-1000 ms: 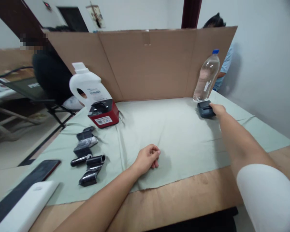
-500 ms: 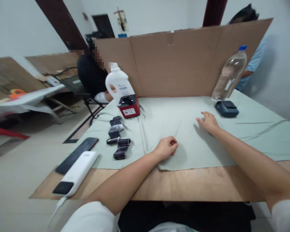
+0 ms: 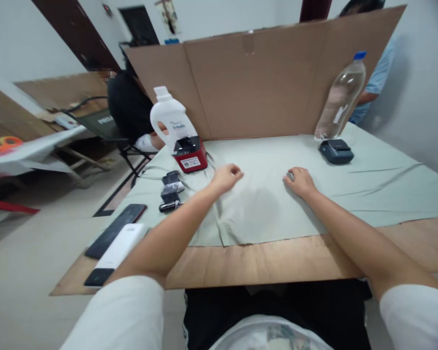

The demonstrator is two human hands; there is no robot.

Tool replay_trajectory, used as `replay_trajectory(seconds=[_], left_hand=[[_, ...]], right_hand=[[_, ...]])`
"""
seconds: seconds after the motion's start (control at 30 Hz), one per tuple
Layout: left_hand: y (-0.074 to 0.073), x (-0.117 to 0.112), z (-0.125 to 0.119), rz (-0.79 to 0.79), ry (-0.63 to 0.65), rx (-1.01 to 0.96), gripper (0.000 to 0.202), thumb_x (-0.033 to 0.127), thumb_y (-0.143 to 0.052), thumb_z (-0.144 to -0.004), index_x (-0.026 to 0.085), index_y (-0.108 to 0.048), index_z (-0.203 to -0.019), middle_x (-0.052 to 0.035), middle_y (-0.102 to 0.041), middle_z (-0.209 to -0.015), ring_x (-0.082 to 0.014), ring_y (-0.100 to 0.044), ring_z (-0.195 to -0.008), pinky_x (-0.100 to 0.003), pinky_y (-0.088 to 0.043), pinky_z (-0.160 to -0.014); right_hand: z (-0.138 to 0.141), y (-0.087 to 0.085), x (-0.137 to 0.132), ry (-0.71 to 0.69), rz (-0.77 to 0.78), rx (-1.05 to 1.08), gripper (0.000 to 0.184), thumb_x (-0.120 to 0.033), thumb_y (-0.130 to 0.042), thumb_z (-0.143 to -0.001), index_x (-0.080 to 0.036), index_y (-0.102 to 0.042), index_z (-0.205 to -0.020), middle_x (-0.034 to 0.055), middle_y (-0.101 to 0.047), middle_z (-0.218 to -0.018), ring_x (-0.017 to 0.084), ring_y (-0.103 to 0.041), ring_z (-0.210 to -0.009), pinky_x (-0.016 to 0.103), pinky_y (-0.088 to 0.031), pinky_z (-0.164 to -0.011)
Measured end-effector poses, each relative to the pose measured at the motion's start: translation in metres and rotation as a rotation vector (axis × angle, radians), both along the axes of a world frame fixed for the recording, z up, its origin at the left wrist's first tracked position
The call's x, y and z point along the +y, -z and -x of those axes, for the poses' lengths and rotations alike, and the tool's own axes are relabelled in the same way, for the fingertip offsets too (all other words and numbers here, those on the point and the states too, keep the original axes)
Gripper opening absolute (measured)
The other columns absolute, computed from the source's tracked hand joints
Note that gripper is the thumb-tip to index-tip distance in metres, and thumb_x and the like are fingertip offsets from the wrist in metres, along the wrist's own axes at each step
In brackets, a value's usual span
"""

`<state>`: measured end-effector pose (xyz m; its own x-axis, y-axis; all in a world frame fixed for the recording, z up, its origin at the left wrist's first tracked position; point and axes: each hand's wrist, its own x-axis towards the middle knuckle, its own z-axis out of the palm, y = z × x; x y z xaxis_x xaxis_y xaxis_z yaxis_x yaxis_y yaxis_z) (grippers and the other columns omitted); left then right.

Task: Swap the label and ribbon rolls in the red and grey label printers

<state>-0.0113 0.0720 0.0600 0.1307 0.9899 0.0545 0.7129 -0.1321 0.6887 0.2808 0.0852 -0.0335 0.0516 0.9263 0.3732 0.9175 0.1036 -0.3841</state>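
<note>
My left hand (image 3: 228,178) hovers over the pale green cloth (image 3: 255,209), fingers curled into a loose fist with a small gap by the thumb. Nothing shows inside it. My right hand (image 3: 300,182) is low over the cloth, fingers half bent and thumb apart, holding nothing. Left of my left hand stands a red and black box-shaped device (image 3: 191,158) with a white label. Nearest to my right hand is a dark, rounded-corner device (image 3: 336,151). Black plastic-wrapped pieces (image 3: 171,187) lie beside my left forearm, which partly covers that area.
A white jug (image 3: 175,119) stands behind the red device. A clear bottle with a blue cap (image 3: 341,104) leans at the back right against a cardboard screen (image 3: 255,92). A phone (image 3: 117,231) and a white power bank (image 3: 122,245) lie front left. Two people sit beyond the screen.
My left hand has risen forward and left from the cloth's front, still curled. My right hand has moved slightly left, its fingers more bent. The view has tilted down a little.
</note>
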Motion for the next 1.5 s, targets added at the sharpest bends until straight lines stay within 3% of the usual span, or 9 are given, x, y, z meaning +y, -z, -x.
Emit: replay_trajectory(seconds=[0.1, 0.2, 0.4, 0.6, 0.73, 0.93, 1.1, 1.33, 1.5], left_hand=[[-0.035, 0.054, 0.041, -0.214, -0.395, 0.278, 0.055, 0.048, -0.067, -0.077, 0.014, -0.058, -0.119, -0.0222, -0.051, -0.133, -0.0415, -0.039, -0.13, -0.056, -0.031, -0.106], [-0.05, 0.091, 0.076, -0.152, -0.67, 0.35, 0.098, 0.062, -0.069, -0.067, 0.011, -0.034, -0.143, -0.0276, -0.027, -0.151, -0.0479, -0.014, -0.142, -0.064, -0.016, -0.11], [-0.04, 0.118, 0.098, 0.057, -0.731, 0.272, 0.125, 0.063, -0.077, -0.053, 0.021, -0.012, -0.152, -0.0251, -0.002, -0.158, -0.0546, -0.008, -0.141, -0.072, -0.016, -0.104], [-0.032, 0.118, 0.09, 0.009, -0.807, 0.271, 0.117, 0.056, -0.075, -0.06, 0.022, -0.01, -0.151, -0.0272, -0.026, -0.148, -0.0491, -0.025, -0.137, -0.067, -0.028, -0.102], [-0.044, 0.106, 0.064, -0.066, -0.748, 0.262, 0.115, 0.056, -0.076, -0.057, 0.026, -0.015, -0.151, -0.0243, -0.03, -0.147, -0.0504, -0.027, -0.135, -0.069, -0.024, -0.103], [-0.069, 0.052, -0.02, -0.145, -0.396, 0.219, 0.113, 0.053, -0.078, -0.058, 0.035, -0.017, -0.151, -0.0171, -0.028, -0.149, -0.0485, -0.031, -0.135, -0.062, -0.028, -0.104], [-0.059, -0.009, -0.072, -0.202, -0.185, 0.156, 0.113, 0.051, -0.082, -0.054, 0.037, -0.023, -0.15, -0.0171, -0.036, -0.143, -0.0507, -0.033, -0.13, -0.063, -0.026, -0.103], [-0.02, -0.08, -0.071, -0.245, -0.166, 0.21, 0.104, 0.061, -0.076, -0.057, 0.033, -0.031, -0.147, -0.0183, -0.033, -0.143, -0.049, -0.034, -0.126, -0.065, -0.026, -0.102], [0.0, -0.08, -0.041, -0.285, -0.122, 0.01, 0.09, 0.066, -0.066, -0.069, 0.028, -0.036, -0.145, -0.0164, -0.036, -0.142, -0.0392, -0.036, -0.132, -0.057, -0.027, -0.109]], right_hand=[[0.002, 0.0, -0.001, -0.006, 0.002, -0.002, 0.04, -0.035, -0.053, -0.083, -0.009, -0.065, -0.112, 0.0204, -0.063, -0.116, 0.034, -0.051, -0.115, 0.047, -0.037, -0.104], [0.001, 0.002, 0.001, -0.008, 0.014, -0.037, 0.042, -0.036, -0.053, -0.082, -0.01, -0.064, -0.113, 0.0201, -0.063, -0.116, 0.035, -0.051, -0.115, 0.047, -0.037, -0.103], [-0.002, 0.004, 0.005, -0.017, 0.044, -0.064, 0.04, -0.038, -0.054, -0.083, -0.013, -0.065, -0.111, 0.0173, -0.065, -0.116, 0.034, -0.052, -0.113, 0.047, -0.039, -0.099], [0.003, -0.001, 0.001, 0.014, 0.048, -0.093, 0.038, -0.036, -0.053, -0.084, -0.014, -0.065, -0.112, 0.0156, -0.064, -0.118, 0.032, -0.051, -0.114, 0.044, -0.039, -0.098], [0.006, -0.005, -0.001, 0.014, 0.065, -0.103, 0.038, -0.037, -0.054, -0.085, -0.013, -0.065, -0.113, 0.0154, -0.064, -0.118, 0.032, -0.052, -0.113, 0.043, -0.039, -0.098], [0.005, -0.011, -0.007, -0.027, 0.116, -0.115, 0.043, -0.041, -0.052, -0.087, -0.014, -0.061, -0.119, 0.0141, -0.062, -0.125, 0.032, -0.049, -0.118, 0.043, -0.037, -0.1], [0.003, -0.019, -0.013, -0.072, 0.17, -0.15, 0.044, -0.042, -0.047, -0.09, -0.013, -0.059, -0.121, 0.0139, -0.06, -0.129, 0.032, -0.046, -0.122, 0.043, -0.035, -0.103], [0.01, -0.024, -0.021, -0.064, 0.234, -0.121, 0.048, -0.039, -0.045, -0.092, -0.013, -0.053, -0.131, 0.0142, -0.051, -0.143, 0.033, -0.038, -0.134, 0.046, -0.028, -0.11], [0.024, -0.031, -0.037, -0.038, 0.365, -0.029, 0.053, -0.039, -0.052, -0.088, -0.017, -0.05, -0.136, 0.0159, -0.039, -0.152, 0.04, -0.027, -0.143, 0.063, -0.019, -0.112]])
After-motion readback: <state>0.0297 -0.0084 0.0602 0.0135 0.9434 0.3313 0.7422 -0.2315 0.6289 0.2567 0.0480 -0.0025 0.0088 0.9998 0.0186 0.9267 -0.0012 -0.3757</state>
